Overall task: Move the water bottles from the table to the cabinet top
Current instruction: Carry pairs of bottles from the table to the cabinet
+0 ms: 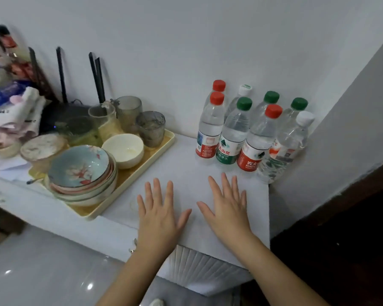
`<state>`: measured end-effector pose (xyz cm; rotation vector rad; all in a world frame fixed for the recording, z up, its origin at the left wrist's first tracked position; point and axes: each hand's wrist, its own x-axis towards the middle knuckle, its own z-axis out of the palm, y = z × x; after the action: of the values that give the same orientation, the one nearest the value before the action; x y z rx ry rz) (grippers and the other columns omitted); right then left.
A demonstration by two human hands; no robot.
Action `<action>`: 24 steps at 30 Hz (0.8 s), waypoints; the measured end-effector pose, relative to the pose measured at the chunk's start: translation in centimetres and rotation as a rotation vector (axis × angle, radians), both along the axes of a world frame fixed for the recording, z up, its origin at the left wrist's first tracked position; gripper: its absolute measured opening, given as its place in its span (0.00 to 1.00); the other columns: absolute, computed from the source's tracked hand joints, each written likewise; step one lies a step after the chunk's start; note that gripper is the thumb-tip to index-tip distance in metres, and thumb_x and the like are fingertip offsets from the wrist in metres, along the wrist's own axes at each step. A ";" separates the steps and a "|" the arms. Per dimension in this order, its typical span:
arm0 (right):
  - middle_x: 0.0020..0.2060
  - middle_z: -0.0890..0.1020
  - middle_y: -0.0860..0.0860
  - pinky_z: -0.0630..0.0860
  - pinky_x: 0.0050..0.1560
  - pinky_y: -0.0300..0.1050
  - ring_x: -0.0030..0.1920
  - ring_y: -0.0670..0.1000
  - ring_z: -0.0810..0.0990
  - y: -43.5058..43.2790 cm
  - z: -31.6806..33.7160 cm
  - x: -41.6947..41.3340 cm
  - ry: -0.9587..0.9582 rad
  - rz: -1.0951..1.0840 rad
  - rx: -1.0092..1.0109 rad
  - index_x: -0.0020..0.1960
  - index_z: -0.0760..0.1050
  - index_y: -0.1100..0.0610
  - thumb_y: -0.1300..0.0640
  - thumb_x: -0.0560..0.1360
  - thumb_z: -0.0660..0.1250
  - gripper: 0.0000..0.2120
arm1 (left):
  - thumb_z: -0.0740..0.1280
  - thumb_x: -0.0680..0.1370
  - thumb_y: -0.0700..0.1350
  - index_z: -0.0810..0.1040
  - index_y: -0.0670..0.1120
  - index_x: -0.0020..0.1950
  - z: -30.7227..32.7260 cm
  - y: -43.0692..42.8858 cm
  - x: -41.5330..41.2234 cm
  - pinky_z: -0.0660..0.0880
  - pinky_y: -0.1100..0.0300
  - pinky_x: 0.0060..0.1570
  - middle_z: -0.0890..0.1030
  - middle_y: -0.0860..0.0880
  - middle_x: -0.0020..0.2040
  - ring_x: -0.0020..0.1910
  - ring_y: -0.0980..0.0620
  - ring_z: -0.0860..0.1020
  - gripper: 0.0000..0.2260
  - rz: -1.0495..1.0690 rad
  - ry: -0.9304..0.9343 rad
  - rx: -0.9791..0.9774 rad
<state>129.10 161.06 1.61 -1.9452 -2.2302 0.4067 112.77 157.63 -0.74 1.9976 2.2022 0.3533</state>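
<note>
Several clear water bottles [248, 131] with red, green and white caps stand upright in a cluster on the white cabinet top [186, 173], in its back right corner against the wall. My left hand [158, 214] lies flat on the cabinet top near its front edge, fingers straight and spread. My right hand [227, 206] lies flat beside it, a little closer to the bottles, fingers spread too. Neither hand holds anything. The nearest bottles stand a short way beyond my right fingertips.
A cream tray [128, 191] on the left carries stacked bowls [82, 171], a white bowl [123, 150] and several glasses [150, 128]. Behind it are a black router with antennas [62, 85] and packets [11, 102]. A wall [341, 140] bounds the right side.
</note>
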 end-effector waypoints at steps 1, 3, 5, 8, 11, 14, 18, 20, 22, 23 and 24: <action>0.79 0.39 0.51 0.39 0.76 0.61 0.77 0.56 0.34 -0.6 0.0 -0.7 0.001 0.062 -0.005 0.79 0.43 0.44 0.37 0.79 0.52 0.33 | 0.36 0.71 0.71 0.44 0.51 0.79 -0.2 -1.6 -0.5 0.35 0.47 0.72 0.40 0.43 0.79 0.76 0.43 0.34 0.41 0.021 -0.037 0.014; 0.79 0.37 0.51 0.38 0.75 0.61 0.77 0.55 0.31 -1.9 -0.2 -2.3 -0.013 0.196 -0.011 0.79 0.40 0.44 0.37 0.79 0.51 0.33 | 0.38 0.73 0.71 0.44 0.52 0.79 -0.6 -5.0 -1.7 0.35 0.50 0.72 0.39 0.46 0.79 0.76 0.45 0.33 0.39 0.086 -0.098 0.028; 0.78 0.35 0.51 0.36 0.75 0.61 0.76 0.56 0.29 -3.4 -0.4 -4.5 -0.044 0.342 -0.013 0.79 0.39 0.44 0.36 0.80 0.50 0.34 | 0.40 0.74 0.71 0.46 0.52 0.79 -1.0 -8.8 -3.1 0.37 0.50 0.73 0.41 0.47 0.79 0.76 0.47 0.34 0.38 0.195 -0.133 0.040; 0.78 0.35 0.51 0.33 0.73 0.60 0.76 0.56 0.28 -6.0 -1.4 -7.9 -0.086 0.568 0.015 0.79 0.39 0.45 0.36 0.80 0.49 0.33 | 0.41 0.75 0.70 0.47 0.52 0.79 -1.8 -14.5 -5.4 0.40 0.48 0.74 0.43 0.47 0.80 0.77 0.46 0.37 0.37 0.378 -0.126 0.005; 0.79 0.41 0.54 0.36 0.73 0.63 0.77 0.58 0.33 -8.8 -3.1 -11.2 -0.080 0.765 0.057 0.79 0.45 0.47 0.37 0.79 0.48 0.33 | 0.39 0.76 0.70 0.52 0.49 0.79 -2.6 -19.9 -7.2 0.47 0.43 0.74 0.50 0.43 0.79 0.78 0.43 0.45 0.38 0.552 -0.121 -0.024; 0.79 0.43 0.56 0.35 0.73 0.63 0.77 0.59 0.35 -12.0 -4.3 -14.7 -0.129 0.950 0.063 0.79 0.46 0.49 0.36 0.78 0.44 0.34 | 0.40 0.77 0.69 0.55 0.47 0.78 -3.8 -25.1 -8.3 0.51 0.40 0.73 0.54 0.41 0.79 0.78 0.41 0.49 0.37 0.710 -0.120 -0.079; 0.79 0.38 0.54 0.33 0.73 0.61 0.76 0.58 0.31 -16.7 -5.6 -19.2 -0.212 1.168 -0.030 0.79 0.41 0.48 0.38 0.80 0.51 0.34 | 0.44 0.76 0.68 0.57 0.46 0.78 -5.8 -31.8 -8.8 0.55 0.36 0.72 0.56 0.40 0.78 0.77 0.38 0.50 0.37 0.931 -0.168 -0.165; 0.79 0.38 0.54 0.35 0.74 0.61 0.77 0.58 0.32 -19.3 -6.4 -21.5 -0.253 1.271 -0.074 0.79 0.41 0.48 0.38 0.80 0.51 0.34 | 0.45 0.75 0.68 0.57 0.46 0.78 -6.7 -35.0 -8.9 0.53 0.36 0.72 0.54 0.40 0.78 0.78 0.38 0.49 0.38 1.035 -0.206 -0.196; 0.79 0.40 0.53 0.38 0.75 0.61 0.77 0.57 0.33 -22.1 -7.3 -23.8 -0.304 1.392 -0.137 0.80 0.42 0.47 0.37 0.80 0.52 0.34 | 0.41 0.73 0.69 0.53 0.47 0.79 -7.4 -38.2 -9.3 0.49 0.38 0.73 0.51 0.41 0.79 0.78 0.40 0.45 0.40 1.137 -0.238 -0.231; 0.79 0.41 0.53 0.39 0.75 0.61 0.78 0.57 0.34 -23.5 -7.7 -24.9 -0.337 1.453 -0.164 0.80 0.43 0.47 0.37 0.80 0.52 0.34 | 0.39 0.72 0.69 0.52 0.47 0.79 -7.6 -39.7 -9.6 0.47 0.39 0.73 0.49 0.42 0.80 0.78 0.40 0.43 0.41 1.180 -0.255 -0.247; 0.79 0.41 0.53 0.40 0.75 0.62 0.78 0.57 0.34 -25.0 -8.0 -26.0 -0.365 1.507 -0.177 0.80 0.43 0.47 0.37 0.80 0.52 0.35 | 0.38 0.71 0.69 0.51 0.48 0.79 -7.8 -41.1 -9.9 0.46 0.39 0.73 0.48 0.42 0.80 0.78 0.41 0.42 0.42 1.218 -0.272 -0.256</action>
<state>103.11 136.08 -6.34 0.0573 -3.5485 0.3706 102.89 116.50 -8.50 0.2682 2.7712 0.3801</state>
